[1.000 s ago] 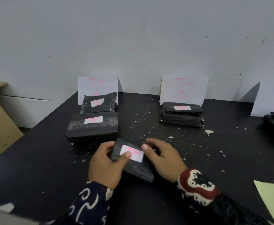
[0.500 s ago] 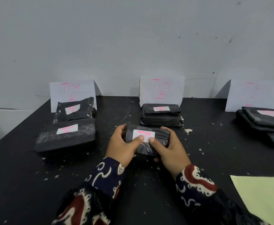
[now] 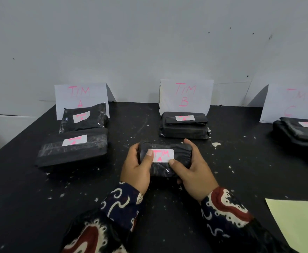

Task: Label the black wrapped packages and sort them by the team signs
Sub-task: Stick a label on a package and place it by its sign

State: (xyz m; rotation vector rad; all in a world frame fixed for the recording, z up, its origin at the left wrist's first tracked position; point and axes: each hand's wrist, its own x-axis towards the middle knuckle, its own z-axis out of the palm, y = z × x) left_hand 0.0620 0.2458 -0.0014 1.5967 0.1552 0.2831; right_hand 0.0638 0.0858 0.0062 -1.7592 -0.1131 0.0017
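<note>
Two hands on one small black plastic-wrapped package (image 3: 167,161), held just above the black speckled tabletop (image 3: 12,198), centre front. Left hand (image 3: 136,168) grips its left end, thumb on the left edge of the white sticker label (image 3: 162,155); right hand (image 3: 193,170) grips the right end, thumb at the label's lower right corner. Label reads "TIM A" in pink.

White paper sign marked TIM A (image 3: 81,96) stands at back left against the grey wall (image 3: 149,42), two labelled black packages (image 3: 74,141) in front of it, one behind the other. White paper sign marked TIM B (image 3: 186,95) at back centre, one labelled black bundle (image 3: 184,126) touching its base, just beyond the held package. Third white sign (image 3: 293,103) at right, lettering faint, stacked black packages (image 3: 299,134) before it. Pale yellow sheet (image 3: 301,223) at near right corner.
</note>
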